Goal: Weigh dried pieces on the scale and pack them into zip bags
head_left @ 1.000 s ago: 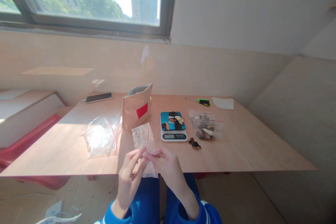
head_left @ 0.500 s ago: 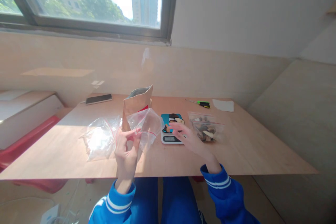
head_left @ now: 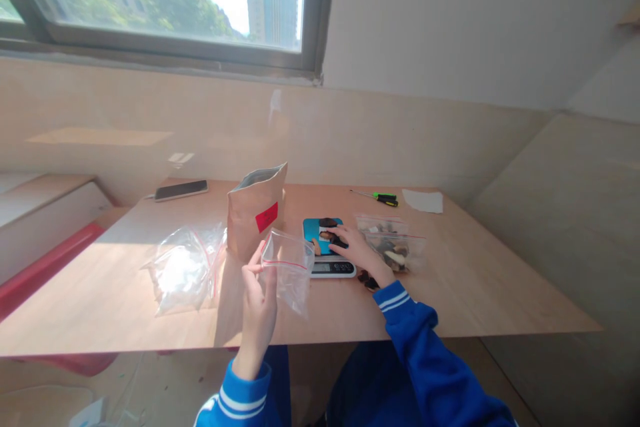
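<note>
A person's left hand pinches the red-striped rim of a clear zip bag, held upright above the near edge of the wooden table, mouth up and long axis roughly vertical. The right hand, arm stretched forward in a blue sleeve, rests with fingers curled over dark and pale pieces on the blue-topped kitchen scale. A brown paper pouch stands just left of the scale.

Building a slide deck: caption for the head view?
Left hand holds open zip bag; right hand reaches pieces on scale.
</note>
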A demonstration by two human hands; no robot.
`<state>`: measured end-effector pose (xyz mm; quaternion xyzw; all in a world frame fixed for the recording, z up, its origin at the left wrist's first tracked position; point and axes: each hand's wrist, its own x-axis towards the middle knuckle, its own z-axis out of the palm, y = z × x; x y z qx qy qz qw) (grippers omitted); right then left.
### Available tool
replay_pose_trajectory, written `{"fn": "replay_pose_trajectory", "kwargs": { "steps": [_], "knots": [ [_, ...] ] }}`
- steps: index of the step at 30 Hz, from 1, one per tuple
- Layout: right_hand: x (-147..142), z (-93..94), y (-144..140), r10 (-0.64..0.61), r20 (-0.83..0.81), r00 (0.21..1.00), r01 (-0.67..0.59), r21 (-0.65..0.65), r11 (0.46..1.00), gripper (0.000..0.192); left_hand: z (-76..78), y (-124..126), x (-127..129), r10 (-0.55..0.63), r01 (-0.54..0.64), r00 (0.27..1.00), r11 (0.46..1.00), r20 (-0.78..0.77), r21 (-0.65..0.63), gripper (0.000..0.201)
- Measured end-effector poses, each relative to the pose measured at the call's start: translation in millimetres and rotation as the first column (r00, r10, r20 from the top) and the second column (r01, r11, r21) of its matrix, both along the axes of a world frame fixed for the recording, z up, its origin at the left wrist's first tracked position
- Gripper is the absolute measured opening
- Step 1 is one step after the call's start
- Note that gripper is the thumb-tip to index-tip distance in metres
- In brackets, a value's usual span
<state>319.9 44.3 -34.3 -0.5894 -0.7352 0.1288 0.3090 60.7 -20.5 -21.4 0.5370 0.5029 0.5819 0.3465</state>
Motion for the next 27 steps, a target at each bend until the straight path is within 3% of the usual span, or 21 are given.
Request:
{"fn": "replay_pose_trajectory", "kwargs": {
  "steps": [5, 14, 27],
  "knots": [
    [-4, 2.3, 1, -0.058, -0.040, 0.997, 0.060, 0.047, 0.997, 0.029, -4.6, -1, -2, 0.100, -0.102, 0.995, 0.970, -0.024, -0.221, 0.044],
    [-15, -0.3, 9, -0.125, -0.133, 0.983, 0.141, 0.123, 0.982, 0.015, -3.1, -8, 2, 0.068, -0.074, 0.995, 0.995, -0.077, -0.072, 0.035],
    [-11, 8.3, 12, -0.145, -0.294, 0.945, 0.191, 0.133, 0.973, 0.017, -1.0, -10, 0, 0.097, -0.110, 0.989, 0.988, -0.114, -0.111, 0.036]
  ]
}}
